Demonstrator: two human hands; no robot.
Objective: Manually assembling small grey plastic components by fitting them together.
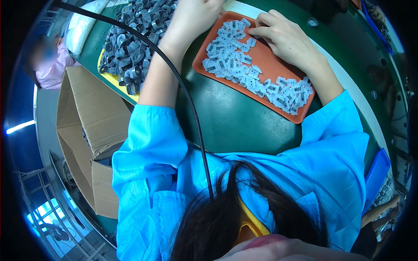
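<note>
An orange-brown tray (274, 65) lies tilted across the table before me, holding many small whitish plastic pieces (230, 56) with dark slots. My right hand (285, 39) reaches in over the tray's far right side. Its bent fingers are apart, their tips beside the upper pieces, and nothing shows held in them. My left hand (198, 15) is beyond the tray's far left corner; the upper picture edge cuts it off and its fingers are hidden. Left of that forearm sits a big heap of grey ring-shaped plastic parts (130, 48) on a yellow tray (114, 77).
A black cable (185, 87) hangs across the view over my left forearm. An open cardboard box (98, 113) stands at the left of the green table (235, 126). A person in pink (50, 74) is at the far left. A blue bin (378, 176) stands at the right.
</note>
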